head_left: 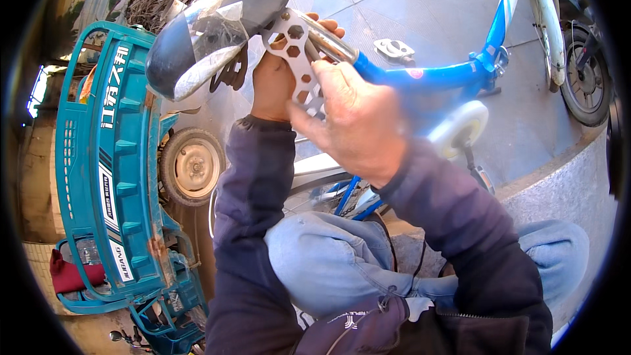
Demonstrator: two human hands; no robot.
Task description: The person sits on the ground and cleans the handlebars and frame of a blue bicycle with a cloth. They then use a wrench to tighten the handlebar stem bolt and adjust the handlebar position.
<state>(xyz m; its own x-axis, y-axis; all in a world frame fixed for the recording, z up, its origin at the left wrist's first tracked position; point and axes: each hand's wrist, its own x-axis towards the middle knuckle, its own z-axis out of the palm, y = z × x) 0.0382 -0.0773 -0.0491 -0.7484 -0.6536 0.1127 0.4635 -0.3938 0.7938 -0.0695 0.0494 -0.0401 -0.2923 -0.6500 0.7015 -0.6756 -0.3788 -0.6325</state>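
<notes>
A flat silver multi-hole wrench [297, 52] with hexagonal cutouts reaches up to the underside of a black bicycle saddle [204, 36], which is partly wrapped in torn clear plastic. My right hand [358, 108] is closed, thumb and fingers around the wrench's lower end. Behind the wrench, my left hand [273, 85] reaches under the saddle. Its fingertips show beyond the chrome seat post [335, 46], wrapped around that spot; the palm is hidden. The post enters a blue bicycle frame [420, 79], which lies on its side.
A white pedal [393, 49] shows beyond the blue frame. A white round wheel [463, 128] is close to my right forearm. On the left stands a teal cargo tricycle [112, 158] with a tan-rimmed wheel [192, 165]. Another wheel [585, 72] is at far right.
</notes>
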